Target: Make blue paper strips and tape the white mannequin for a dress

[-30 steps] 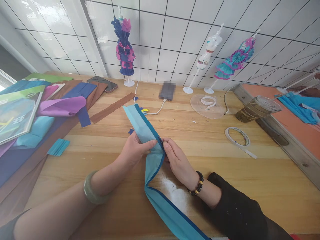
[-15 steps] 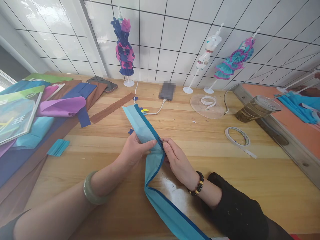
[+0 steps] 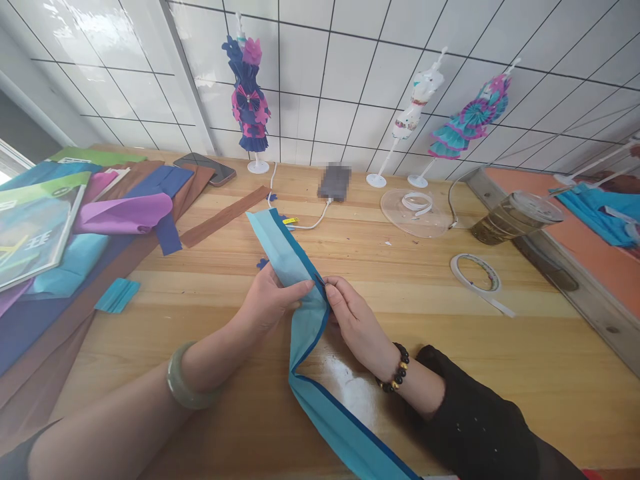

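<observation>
Your left hand (image 3: 265, 300) holds a long light-blue strip (image 3: 307, 327), thumb on top — your right hand (image 3: 357, 323) pinches its darker edge just beside. The strip's lower part bends toward you over the wooden table (image 3: 390, 287). Coloured sheets (image 3: 120, 213) lie to your left, white tape (image 3: 494, 279) to your right.

Two hands (image 3: 357, 327) meet at one blue strip (image 3: 280, 248). Beyond them, three small mannequins (image 3: 250, 113) stand on the bench (image 3: 500, 373); left of them lie one phone (image 3: 216, 172) and one brown strip (image 3: 225, 217); right of them, one tape roll (image 3: 493, 277) and one lidded cup (image 3: 510, 220).
</observation>
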Demonstrator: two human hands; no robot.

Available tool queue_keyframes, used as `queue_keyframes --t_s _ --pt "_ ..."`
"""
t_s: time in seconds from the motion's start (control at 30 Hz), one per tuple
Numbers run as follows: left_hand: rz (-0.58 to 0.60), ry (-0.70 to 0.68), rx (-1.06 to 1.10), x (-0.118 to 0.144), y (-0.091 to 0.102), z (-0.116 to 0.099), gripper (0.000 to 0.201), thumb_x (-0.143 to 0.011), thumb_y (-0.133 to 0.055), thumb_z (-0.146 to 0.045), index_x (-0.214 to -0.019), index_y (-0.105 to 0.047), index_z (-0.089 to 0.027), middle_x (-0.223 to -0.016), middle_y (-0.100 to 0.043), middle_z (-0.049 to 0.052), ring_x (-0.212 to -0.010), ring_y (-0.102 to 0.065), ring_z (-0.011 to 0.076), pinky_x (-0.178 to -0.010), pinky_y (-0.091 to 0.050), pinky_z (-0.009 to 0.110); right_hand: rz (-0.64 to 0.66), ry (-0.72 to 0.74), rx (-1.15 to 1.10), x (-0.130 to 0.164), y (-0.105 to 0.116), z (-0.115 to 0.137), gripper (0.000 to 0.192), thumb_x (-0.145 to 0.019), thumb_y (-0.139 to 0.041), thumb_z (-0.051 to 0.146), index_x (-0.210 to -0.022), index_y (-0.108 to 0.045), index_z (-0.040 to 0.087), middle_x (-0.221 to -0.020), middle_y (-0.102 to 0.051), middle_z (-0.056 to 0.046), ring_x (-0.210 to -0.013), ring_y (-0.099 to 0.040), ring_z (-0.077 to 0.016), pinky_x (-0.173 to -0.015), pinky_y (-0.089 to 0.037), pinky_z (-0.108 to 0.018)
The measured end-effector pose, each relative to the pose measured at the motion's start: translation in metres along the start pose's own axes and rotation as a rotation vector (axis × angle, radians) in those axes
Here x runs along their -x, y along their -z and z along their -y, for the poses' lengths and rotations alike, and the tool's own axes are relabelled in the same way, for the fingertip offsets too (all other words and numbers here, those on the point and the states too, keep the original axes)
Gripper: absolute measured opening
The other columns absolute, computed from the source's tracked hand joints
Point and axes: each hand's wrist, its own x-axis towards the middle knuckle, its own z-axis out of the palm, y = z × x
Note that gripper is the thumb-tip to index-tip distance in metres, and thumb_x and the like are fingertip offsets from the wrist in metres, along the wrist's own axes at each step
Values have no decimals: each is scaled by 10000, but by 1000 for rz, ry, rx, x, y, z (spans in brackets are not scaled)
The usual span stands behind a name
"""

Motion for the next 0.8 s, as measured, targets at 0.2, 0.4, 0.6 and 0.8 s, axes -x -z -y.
queue_keyframes --t_s 0.2,0.4,0.6,0.8 --pt "34 -7 2 0 0 0 284 -639 -708 -237 -887 -604 -144 -861 -671 54 -820 -625 215 -750 -498 347 -3 -17 -20 -1 1 1 294 -898 -345 405 -1032 -523 214 -724 -494 2 -690 -486 -138 -602 -413 -250" --pt "29 -5 22 0 0 0 330 -629 -715 -232 -935 -617 -155 -847 -673 47 -810 -625 212 -717 -503 328 4 -24 -28 -1 1 2 275 -898 -348 394 -1010 -523 213 -730 -478 -2 -675 -470 -129 -544 -402 -228" --pt "11 -17 63 -1 0 -3 256 -628 -713 -247 -852 -627 -157 -807 -683 45 -774 -634 211 -707 -497 328 11 -18 0 0 1 3 275 -897 -349 392 -1001 -529 213 -684 -459 6 -665 -469 -134 -537 -393 -230" --pt "-3 -43 61 -3 2 -2 320 -625 -716 -224 -920 -620 -145 -825 -679 48 -777 -633 203 -744 -493 343 22 -23 1 0 1 1 285 -900 -340 399 -1042 -515 224 -725 -478 6 -640 -458 -124 -546 -393 -227"
